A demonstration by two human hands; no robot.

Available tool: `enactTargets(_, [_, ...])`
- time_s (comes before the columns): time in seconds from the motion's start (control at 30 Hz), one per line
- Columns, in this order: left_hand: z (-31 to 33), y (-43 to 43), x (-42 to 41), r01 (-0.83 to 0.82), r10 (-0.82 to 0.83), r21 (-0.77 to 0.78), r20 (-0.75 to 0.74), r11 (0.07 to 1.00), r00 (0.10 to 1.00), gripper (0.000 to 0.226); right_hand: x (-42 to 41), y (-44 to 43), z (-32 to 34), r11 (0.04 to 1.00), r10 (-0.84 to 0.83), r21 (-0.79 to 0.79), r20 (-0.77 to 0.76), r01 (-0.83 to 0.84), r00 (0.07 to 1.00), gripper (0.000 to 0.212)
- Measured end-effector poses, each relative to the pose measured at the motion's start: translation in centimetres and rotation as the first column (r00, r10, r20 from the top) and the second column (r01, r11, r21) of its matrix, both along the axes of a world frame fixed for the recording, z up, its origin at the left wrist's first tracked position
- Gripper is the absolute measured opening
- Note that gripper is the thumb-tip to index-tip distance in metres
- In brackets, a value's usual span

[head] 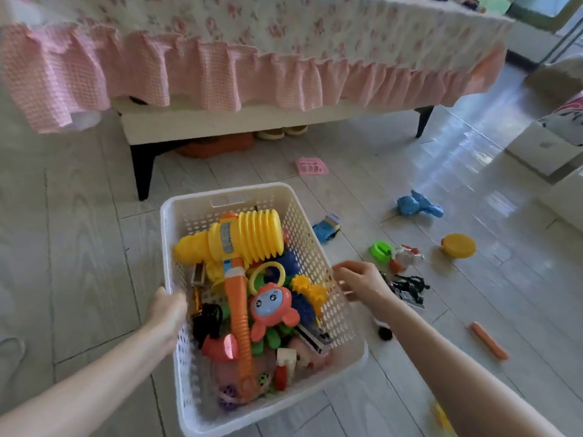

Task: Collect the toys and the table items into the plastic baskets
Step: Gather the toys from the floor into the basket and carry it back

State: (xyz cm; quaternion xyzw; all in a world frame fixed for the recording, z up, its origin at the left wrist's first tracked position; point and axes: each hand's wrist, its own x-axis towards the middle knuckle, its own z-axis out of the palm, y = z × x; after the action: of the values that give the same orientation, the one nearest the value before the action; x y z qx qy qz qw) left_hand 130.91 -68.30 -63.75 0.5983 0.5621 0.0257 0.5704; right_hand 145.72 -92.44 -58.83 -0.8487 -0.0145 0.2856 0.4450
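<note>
**Both hands on a full toy basket**

A couch (252,74) draped in a pink ruffled, floral cover spans the far side of the pale plank floor (79,247). On the floor in front of it stands the white perforated plastic basket (227,187), heaped with toys. A yellow squeaky hammer (243,234) with an orange handle lies on top, its head toward the basket's far end. A round orange toy (271,305) with a blue face sits just beside the handle.

The left hand (167,310) grips the basket's left rim, fingers curled over the edge. The right hand (362,283) is at the right rim, fingers curled onto it.

Loose on the floor right of the basket lie a blue toy (416,206), a yellow lid (459,246), a black toy (408,287), an orange stick (489,340) and a green ring (380,249). A pink grid piece (310,166) lies between basket and couch.
</note>
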Motion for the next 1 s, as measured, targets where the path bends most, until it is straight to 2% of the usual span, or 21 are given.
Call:
enactTargets(0.1, [0.3,-0.5,0.9,0.002,-0.001,0.072,-0.023,0.997,1.000,0.053,4.1,0.5,-1.6,0.993,-0.076,0.075,-0.141,0.087,0.987,0.021])
enactTargets(0.23, [0.1,-0.7,1.8,0.024,-0.013,0.180,-0.064,0.983,0.998,0.035,9.4,3.9,-5.9,0.961,-0.278,-0.050,-0.218,0.273,0.936,0.032])
enactTargets(0.27, [0.3,-0.8,2.0,0.058,-0.043,0.212,-0.075,0.975,0.996,0.030,10.1,4.3,-6.8,0.940,-0.340,-0.053,-0.220,0.337,0.915,0.034])
enactTargets(0.37, [-0.3,-1.0,1.8,0.036,0.006,0.287,-0.145,0.957,0.989,0.025,12.3,6.4,-9.5,0.906,-0.417,-0.057,-0.289,0.420,0.862,0.041])
enactTargets(0.47, [0.4,-1.4,1.9,0.029,0.017,0.279,-0.162,0.960,0.987,0.027,13.7,7.2,-11.1,0.848,-0.501,-0.018,-0.349,0.530,0.791,0.048])
enactTargets(0.53, [0.8,-1.3,1.9,0.014,0.033,0.288,-0.159,0.957,0.987,0.025,14.0,7.3,-11.7,0.826,-0.521,-0.022,-0.414,0.563,0.747,0.044])
enactTargets(0.6, [0.7,-1.1,1.9,0.024,0.030,0.290,-0.181,0.957,0.983,0.026,14.0,7.2,-12.1,0.811,-0.511,0.048,-0.428,0.584,0.745,0.022])
enactTargets(0.63, [0.5,-1.1,1.8,0.034,0.026,0.289,-0.202,0.957,0.979,0.029,13.8,7.1,-12.2,0.796,-0.518,0.066,-0.440,0.601,0.734,0.018])
enactTargets(0.7, [0.2,-1.1,1.7,0.060,0.011,0.294,-0.232,0.954,0.973,0.034,13.6,6.9,-12.3,0.727,-0.572,0.067,-0.492,0.684,0.656,0.028])
enactTargets(0.73, [0.1,-1.1,1.6,0.073,-0.002,0.293,-0.237,0.953,0.972,0.036,13.4,6.7,-12.2,0.712,-0.571,0.088,-0.506,0.697,0.646,0.033])
enactTargets(0.83, [0.0,-0.7,1.8,0.069,-0.009,0.293,-0.202,0.954,0.979,0.037,13.2,6.6,-10.1,0.699,-0.483,0.243,-0.532,0.672,0.695,0.019])
enactTargets(0.87, [-0.1,-0.7,1.6,0.068,-0.016,0.287,-0.179,0.956,0.984,0.037,12.9,6.5,-9.4,0.681,-0.476,0.263,-0.549,0.683,0.686,0.019])
enactTargets(0.93, [-0.3,-0.7,1.5,0.074,-0.034,0.299,-0.137,0.951,0.990,0.033,12.1,6.0,-7.2,0.619,-0.485,0.301,-0.580,0.726,0.655,0.035])
enactTargets(1.0, [-0.6,-0.4,1.5,0.068,-0.033,0.293,-0.122,0.954,0.992,0.031,11.0,5.8,-4.3,0.623,-0.464,0.346,-0.558,0.701,0.688,0.037])
